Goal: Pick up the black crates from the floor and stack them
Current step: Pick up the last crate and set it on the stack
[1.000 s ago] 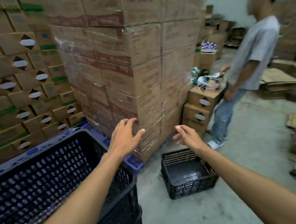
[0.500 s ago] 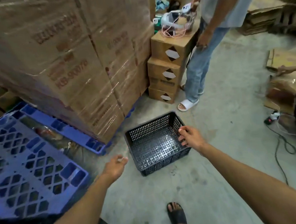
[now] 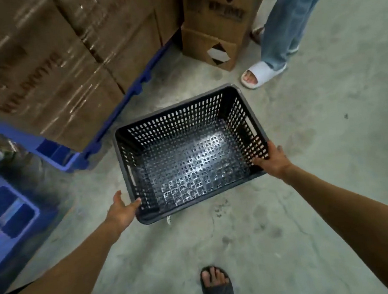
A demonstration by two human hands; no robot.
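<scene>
Black crate (image 3: 190, 152) sits on the concrete floor (image 3: 257, 236); right hand (image 3: 273, 161) grasps its near-right corner, left hand (image 3: 122, 213) open, fingertips touching its near-left corner

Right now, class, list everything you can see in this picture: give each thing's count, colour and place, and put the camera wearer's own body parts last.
Perforated black plastic crate: one, black, empty, on the floor at centre.
Shrink-wrapped cardboard boxes: several, brown, stacked on a pallet, upper left.
Blue plastic pallets: two, blue, one under the wrapped boxes, one at the left edge.
Loose cardboard boxes: at least two, brown, stacked beyond the crate.
Bystander's legs: blue jeans, upper right.
White slide sandal: one clearly seen, white, on the bystander's foot beyond the crate.
Concrete floor: grey, stained.
Left hand: open, at the crate's near-left corner.
Right hand: gripping the crate's near-right corner.
Wearer's foot in a black sandal: one, bottom centre.
</scene>
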